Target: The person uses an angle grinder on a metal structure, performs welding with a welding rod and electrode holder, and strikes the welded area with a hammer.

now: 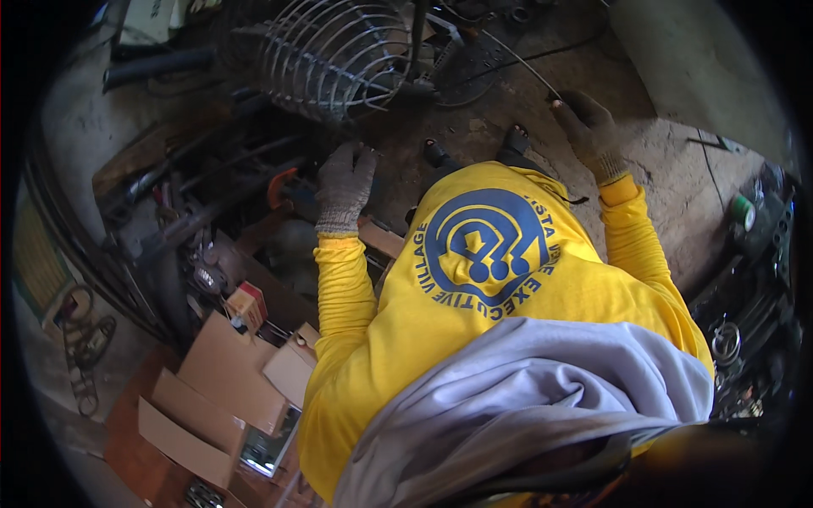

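Note:
My right hand (590, 135), in a dark knit work glove, is closed around the near end of a thin metal rod (532, 69). From my fingers the rod slants away toward the far left. My left hand (345, 184), also gloved, reaches forward with its fingers stretched out and slightly apart. Just beyond its fingertips is a round cage of bent metal wire (334, 59), with several rings joined by ribs. Shadow hides whether the fingertips touch the cage or the dark parts under it.
Metal parts crowd the left, near an orange curved piece (279, 186). Cardboard boxes (224, 364) and a small red-and-white box (246, 306) lie lower left. A pale panel (690, 63) stands far right. A green-and-white roll (743, 212) lies among dark parts at right.

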`<move>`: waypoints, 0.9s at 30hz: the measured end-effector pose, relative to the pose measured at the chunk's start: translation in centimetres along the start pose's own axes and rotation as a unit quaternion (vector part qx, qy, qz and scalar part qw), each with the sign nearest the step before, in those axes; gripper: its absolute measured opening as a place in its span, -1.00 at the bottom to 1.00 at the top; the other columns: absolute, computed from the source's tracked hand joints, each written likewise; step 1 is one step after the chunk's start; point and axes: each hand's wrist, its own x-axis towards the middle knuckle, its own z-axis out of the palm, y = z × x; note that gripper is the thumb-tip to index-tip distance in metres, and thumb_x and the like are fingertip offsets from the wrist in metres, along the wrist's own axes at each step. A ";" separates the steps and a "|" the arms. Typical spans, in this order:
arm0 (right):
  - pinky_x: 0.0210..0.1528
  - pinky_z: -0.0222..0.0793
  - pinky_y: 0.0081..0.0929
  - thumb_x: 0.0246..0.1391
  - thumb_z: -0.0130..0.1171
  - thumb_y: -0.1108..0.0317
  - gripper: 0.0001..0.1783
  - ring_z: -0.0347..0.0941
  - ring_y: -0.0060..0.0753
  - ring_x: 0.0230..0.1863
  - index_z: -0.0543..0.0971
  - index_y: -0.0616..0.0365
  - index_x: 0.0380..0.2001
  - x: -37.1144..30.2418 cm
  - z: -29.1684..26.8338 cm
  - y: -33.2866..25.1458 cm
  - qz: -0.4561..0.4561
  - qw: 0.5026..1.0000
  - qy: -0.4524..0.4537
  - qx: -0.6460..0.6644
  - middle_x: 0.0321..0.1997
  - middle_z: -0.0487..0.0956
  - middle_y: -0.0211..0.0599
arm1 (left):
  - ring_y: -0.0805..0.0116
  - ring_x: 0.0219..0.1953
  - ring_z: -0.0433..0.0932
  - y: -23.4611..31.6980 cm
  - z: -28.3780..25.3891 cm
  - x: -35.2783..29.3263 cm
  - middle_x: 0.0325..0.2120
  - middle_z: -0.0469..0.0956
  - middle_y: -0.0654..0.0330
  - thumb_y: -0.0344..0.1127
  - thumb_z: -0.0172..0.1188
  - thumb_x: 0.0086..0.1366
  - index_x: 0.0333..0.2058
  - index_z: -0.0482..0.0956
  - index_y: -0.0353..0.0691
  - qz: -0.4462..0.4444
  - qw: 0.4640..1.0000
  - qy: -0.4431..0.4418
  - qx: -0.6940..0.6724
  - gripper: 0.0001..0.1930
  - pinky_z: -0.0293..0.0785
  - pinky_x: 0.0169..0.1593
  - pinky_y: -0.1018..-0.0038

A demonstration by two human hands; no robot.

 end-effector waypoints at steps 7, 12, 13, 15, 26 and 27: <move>-0.14 0.42 -0.54 0.31 0.19 0.21 -0.69 0.52 -0.54 -0.23 0.65 0.21 -0.06 1.4 0.3 -1.0 -0.059 0.995 -0.051 -0.055 -0.25 0.67 -0.25 | 0.10 -0.15 0.68 -0.3 -0.4 -1.6 -0.19 0.68 -0.05 -0.19 0.26 0.31 -0.06 0.64 -0.31 0.011 0.991 0.067 -0.111 -0.66 0.55 -0.03 0.29; -0.08 0.47 -0.42 0.28 0.23 0.16 -0.66 0.61 -0.34 -0.17 0.64 0.21 -0.07 0.5 0.6 -1.9 -0.046 0.995 -0.026 -0.088 -0.19 0.69 -0.12 | 0.33 -0.13 0.64 -2.0 -0.4 -1.0 -0.15 0.67 0.09 -0.37 0.30 0.30 -0.04 0.61 -0.29 0.086 0.935 0.182 -0.293 -0.72 0.56 -0.02 0.40; -0.08 0.47 -0.41 0.28 0.23 0.17 -0.67 0.61 -0.35 -0.18 0.64 0.21 -0.07 0.0 0.8 -2.4 -0.034 0.995 -0.019 -0.092 -0.19 0.69 -0.13 | 0.35 -0.12 0.63 -1.7 -0.3 -0.7 -0.13 0.66 0.11 -0.39 0.30 0.30 -0.03 0.60 -0.29 0.092 0.905 0.205 -0.362 -0.72 0.57 -0.01 0.41; -0.09 0.47 -0.42 0.28 0.23 0.18 -0.68 0.59 -0.36 -0.19 0.64 0.21 -0.08 -1.0 1.8 -2.9 -0.022 0.995 -0.006 -0.095 -0.21 0.69 -0.14 | 0.36 -0.09 0.62 -1.5 0.0 -0.2 -0.09 0.64 0.13 -0.41 0.31 0.30 -0.01 0.58 -0.28 0.116 0.855 0.263 -0.431 -0.71 0.57 0.00 0.42; -0.17 0.43 -0.51 0.27 0.24 0.26 -0.75 0.52 -0.53 -0.27 0.65 0.22 -0.12 -4.5 2.5 -2.1 0.014 0.995 0.066 -0.075 -0.31 0.66 -0.25 | 0.36 -0.21 0.68 2.2 3.2 0.6 -0.29 0.71 0.10 -0.36 0.31 0.30 -0.17 0.70 -0.32 0.190 0.918 0.002 -0.347 -0.82 0.59 -0.10 0.42; -0.17 0.43 -0.52 0.27 0.25 0.27 -0.76 0.51 -0.55 -0.27 0.65 0.22 -0.13 -4.8 2.7 -2.2 0.024 0.996 0.075 -0.048 -0.31 0.66 -0.26 | 0.34 -0.20 0.69 2.2 3.4 0.6 -0.28 0.72 0.10 -0.34 0.31 0.31 -0.16 0.70 -0.31 0.175 0.918 -0.020 -0.355 -0.81 0.59 -0.10 0.42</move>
